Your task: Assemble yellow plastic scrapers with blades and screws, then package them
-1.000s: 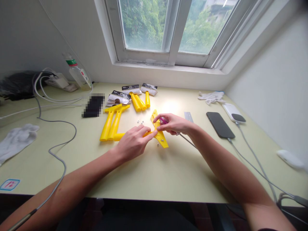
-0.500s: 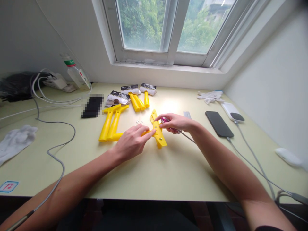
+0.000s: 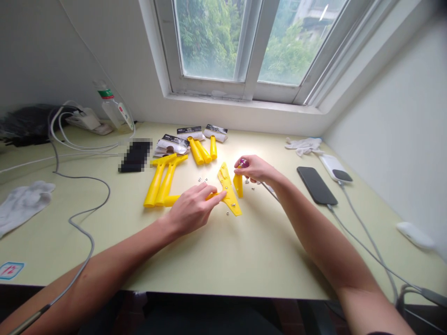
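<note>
From the head camera, the only view I have here, I see my left hand (image 3: 193, 209) lying on a yellow plastic handle (image 3: 228, 197). This handle is flat on the pale green desk (image 3: 244, 265), a little right of the middle. The fingers (image 3: 211, 193) are extended and slightly spread, and their tips rest on the handle without closing around it.

My right hand (image 3: 256, 170) is just above and to the right of the handle. It is curled closed on a purple screwdriver (image 3: 243, 163). A short yellow plastic piece (image 3: 238, 185) stands upright under this hand. I think the hand pinches it too, but the view is poor there.

Small metal nuts (image 3: 202, 179) lie left of the handle, and 1 more nut (image 3: 227, 213) lies just below it. Farther away are 2 long yellow handles (image 3: 157, 181), 3 short yellow pieces (image 3: 200, 151) and packaging cards (image 3: 171, 144). On the right lies a black phone (image 3: 316, 185) with a cable, and on the left a white glove (image 3: 24, 207).
</note>
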Demonstrator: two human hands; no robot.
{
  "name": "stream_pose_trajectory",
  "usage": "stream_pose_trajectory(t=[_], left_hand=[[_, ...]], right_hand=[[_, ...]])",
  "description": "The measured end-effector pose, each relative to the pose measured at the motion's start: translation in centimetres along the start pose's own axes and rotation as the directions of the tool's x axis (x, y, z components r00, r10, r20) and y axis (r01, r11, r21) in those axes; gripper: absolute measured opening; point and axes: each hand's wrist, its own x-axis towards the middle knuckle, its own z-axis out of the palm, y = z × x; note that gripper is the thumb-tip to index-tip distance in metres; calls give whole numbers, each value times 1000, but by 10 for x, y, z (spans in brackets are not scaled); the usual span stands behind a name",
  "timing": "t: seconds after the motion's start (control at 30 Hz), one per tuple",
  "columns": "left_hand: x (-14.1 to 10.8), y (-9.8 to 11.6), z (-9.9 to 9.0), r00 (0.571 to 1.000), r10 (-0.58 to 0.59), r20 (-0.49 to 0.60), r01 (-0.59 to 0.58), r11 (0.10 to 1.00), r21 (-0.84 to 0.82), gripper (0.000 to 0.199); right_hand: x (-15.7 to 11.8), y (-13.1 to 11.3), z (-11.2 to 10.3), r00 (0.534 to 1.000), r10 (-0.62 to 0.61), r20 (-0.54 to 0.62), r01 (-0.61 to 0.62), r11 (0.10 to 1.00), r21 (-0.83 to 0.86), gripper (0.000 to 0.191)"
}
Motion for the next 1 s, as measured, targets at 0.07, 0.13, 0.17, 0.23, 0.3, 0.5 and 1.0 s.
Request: stream_pose_trajectory(t=[0.07, 0.13, 0.17, 0.23, 0.3, 0.5, 1.0], left_hand=[[0, 1, 1, 1000, 4, 6, -4, 1000, 1, 38], [-1, 1, 2, 1000, 3, 8, -4, 1000, 14, 40], [-1, 1, 2, 1000, 2, 11, -3, 1000, 21, 41], [-1, 1, 1, 1000, 3, 19, -3, 1000, 29, 42], [-1, 1, 1, 1000, 4, 26, -4, 1000, 27, 42], [-2, 1, 2, 999, 6, 50, -7, 1000, 17, 44], [-3, 1, 4, 994, 20, 107, -21, 1000, 11, 43]], right_hand=[[11, -6, 6, 1000, 7, -4, -7, 998, -55, 25], [21, -11, 13, 1000, 0, 6, 1, 997, -76, 28], [24, -14, 16, 1000, -9, 6, 10, 997, -80, 29], [26, -16, 20, 999, -31, -12, 30, 995, -97, 31], [21, -17, 19, 996, -62, -69, 53, 990, -128, 32], [-20, -18, 0, 985, -172, -29, 161, 961, -224, 25], [46, 29, -24, 981, 27, -191, -121, 857, -501, 12]])
